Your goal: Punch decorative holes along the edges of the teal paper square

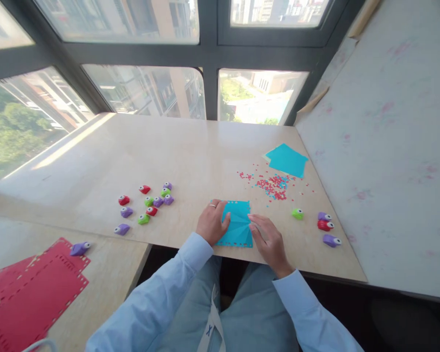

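Head view, looking down past two pale blue sleeves to the near edge of a beige table. Nearest the viewer, a folded blue paper lies flat at the table's front edge, its lower border punched with a row of small holes. The left hand rests palm down on the paper's left part, fingers flat and unclenched, apparently pinning the sheet so it cannot slide. The right hand lies on the right part, fingers extended toward the centre crease, pressing rather than grasping; neither hand encloses anything. Both forearms converge from the lap, wrists low, hands nearly meeting over the fold.

At lower left, red punched sheets lie on a lower surface with one purple punch on them. Farther out, a cluster of small punches sits to the left, and a green punch with three more punches to the right. Beyond the paper, red and blue confetti is scattered, suggesting punching took place there. Farthest, a second blue sheet lies near the window.
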`<action>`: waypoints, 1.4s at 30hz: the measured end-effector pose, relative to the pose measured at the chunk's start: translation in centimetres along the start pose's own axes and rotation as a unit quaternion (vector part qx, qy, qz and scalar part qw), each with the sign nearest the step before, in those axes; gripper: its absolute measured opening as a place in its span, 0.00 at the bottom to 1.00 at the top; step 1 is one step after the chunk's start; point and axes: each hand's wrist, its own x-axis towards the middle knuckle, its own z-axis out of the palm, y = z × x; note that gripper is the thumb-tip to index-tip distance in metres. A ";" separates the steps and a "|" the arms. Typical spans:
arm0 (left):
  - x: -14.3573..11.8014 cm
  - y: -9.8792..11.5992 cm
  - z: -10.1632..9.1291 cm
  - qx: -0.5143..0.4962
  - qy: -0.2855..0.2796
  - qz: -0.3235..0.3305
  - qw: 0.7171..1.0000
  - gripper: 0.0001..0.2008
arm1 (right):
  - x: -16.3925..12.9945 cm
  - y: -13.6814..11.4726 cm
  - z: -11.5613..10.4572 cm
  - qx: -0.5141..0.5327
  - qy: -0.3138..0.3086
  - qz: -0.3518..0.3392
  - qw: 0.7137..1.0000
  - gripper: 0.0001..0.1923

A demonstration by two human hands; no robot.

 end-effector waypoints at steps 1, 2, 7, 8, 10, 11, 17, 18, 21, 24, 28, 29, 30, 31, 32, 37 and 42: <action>0.2 0.3 0.4 0.013 -0.009 0.013 1.000 0.16 | -0.3 0.0 -0.4 0.006 0.016 0.020 1.000 0.14; 0.4 0.4 0.8 0.027 -0.022 0.020 0.999 0.16 | -0.7 0.0 -0.8 0.011 0.028 0.039 0.999 0.13; 0.4 -0.3 1.7 0.062 -0.050 0.045 0.996 0.13 | -2.1 1.3 -4.3 -0.007 0.097 0.152 0.984 0.14; 0.4 -0.5 1.8 0.060 -0.043 0.045 0.996 0.13 | -2.2 1.8 -5.2 -0.012 0.122 0.173 0.977 0.15; 0.3 -0.7 1.9 0.055 -0.032 0.039 0.997 0.13 | -2.1 2.9 -7.2 -0.031 0.163 0.218 0.962 0.18; 0.3 -0.7 1.9 0.054 -0.029 0.036 0.997 0.13 | -2.0 3.5 -8.2 -0.043 0.174 0.245 0.953 0.21; 0.4 -0.4 2.0 0.060 -0.021 0.016 0.998 0.13 | -0.8 7.8 -11.1 -0.178 0.098 0.275 0.940 0.32; 0.5 -0.3 2.0 0.061 -0.021 0.016 0.998 0.13 | -0.7 8.4 -11.0 -0.199 0.079 0.257 0.943 0.31; 0.5 -0.4 2.0 0.061 -0.019 0.017 0.998 0.13 | -0.2 9.5 -10.3 -0.239 0.030 0.204 0.949 0.25; 0.5 -0.5 2.0 0.054 -0.014 0.018 0.998 0.12 | 0.3 9.3 -9.4 -0.251 0.008 0.199 0.947 0.21; 0.5 -0.6 2.0 0.042 -0.008 0.017 0.999 0.11 | 1.0 7.1 -8.0 -0.225 -0.003 0.207 0.952 0.19; 0.5 -0.6 2.0 0.038 -0.005 0.016 0.999 0.10 | 1.2 6.5 -7.6 -0.210 -0.007 0.204 0.956 0.19; 0.5 -0.5 2.0 0.034 -0.002 0.015 0.999 0.10 | 1.4 5.8 -7.0 -0.193 -0.013 0.199 0.961 0.19; 0.5 -0.5 2.0 0.028 0.000 0.014 0.999 0.10 | 1.5 5.2 -6.5 -0.177 -0.020 0.193 0.965 0.20; 0.5 -0.5 2.0 0.023 0.003 0.014 1.000 0.09 | 1.7 4.7 -5.9 -0.163 -0.028 0.186 0.969 0.20; 0.5 -0.5 1.9 -0.006 0.005 0.004 1.000 0.09 | 1.9 3.5 -3.1 -0.125 -0.050 0.156 0.979 0.17; 0.6 -0.5 1.8 -0.011 -0.006 -0.006 1.000 0.09 | 1.8 3.4 -1.9 -0.121 -0.057 0.138 0.981 0.16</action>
